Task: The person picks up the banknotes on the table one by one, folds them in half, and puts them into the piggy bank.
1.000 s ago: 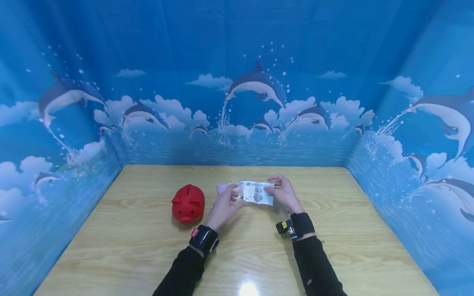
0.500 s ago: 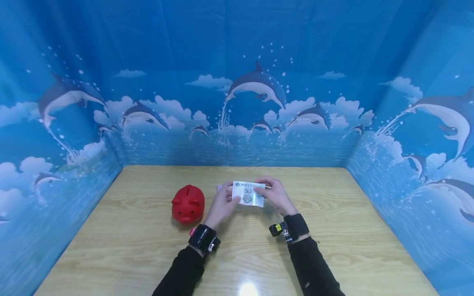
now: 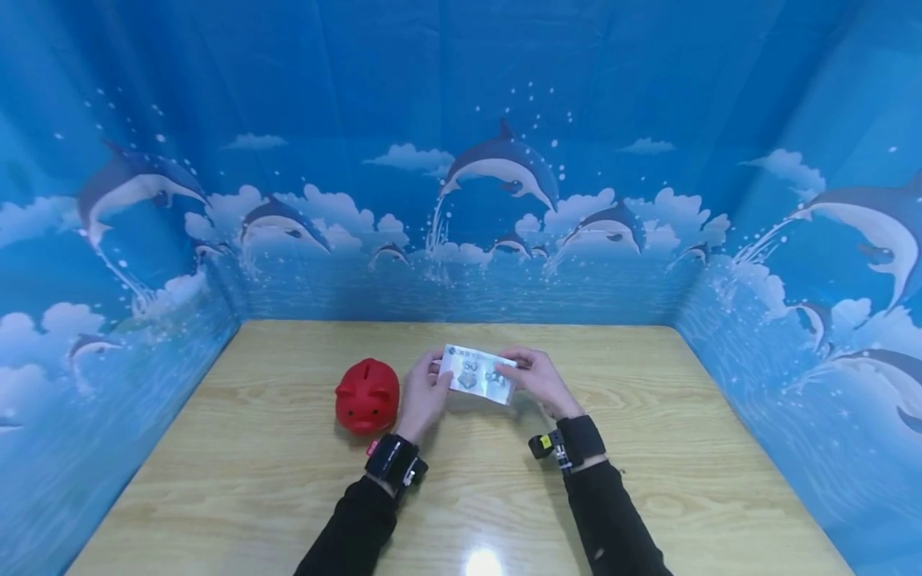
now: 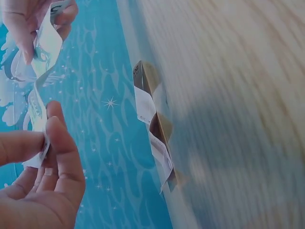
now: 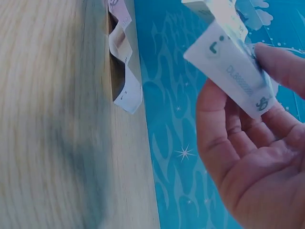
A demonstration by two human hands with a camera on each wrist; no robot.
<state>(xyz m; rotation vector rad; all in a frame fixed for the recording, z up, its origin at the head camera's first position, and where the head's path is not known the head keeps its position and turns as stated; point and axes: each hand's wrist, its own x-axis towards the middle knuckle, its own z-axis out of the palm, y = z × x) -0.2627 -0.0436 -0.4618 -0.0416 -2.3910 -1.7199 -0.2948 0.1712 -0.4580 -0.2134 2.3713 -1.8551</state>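
Observation:
A pale green banknote (image 3: pixel 471 374) marked 50 is stretched between my two hands above the table, its right end tilted lower. My left hand (image 3: pixel 421 396) pinches one end between thumb and fingers. At the other end, my right hand (image 3: pixel 540 384) grips it the same way, thumb on the near face. Creases run across the note in the left wrist view. A second, zigzag-creased banknote (image 4: pixel 155 121) stands on its edge on the table beyond; the head view hides it behind the hands and held note.
Left of my left hand sits a red piggy bank (image 3: pixel 367 396) with a slot on top. The wooden table (image 3: pixel 288 496) ends at a blue dolphin-print curtain (image 3: pixel 461 280) at the back and both sides.
The held banknote and my right hand have moved left, and the note now tilts. My left hand has shifted slightly left. The pinkish note behind has gone from sight in the head view.

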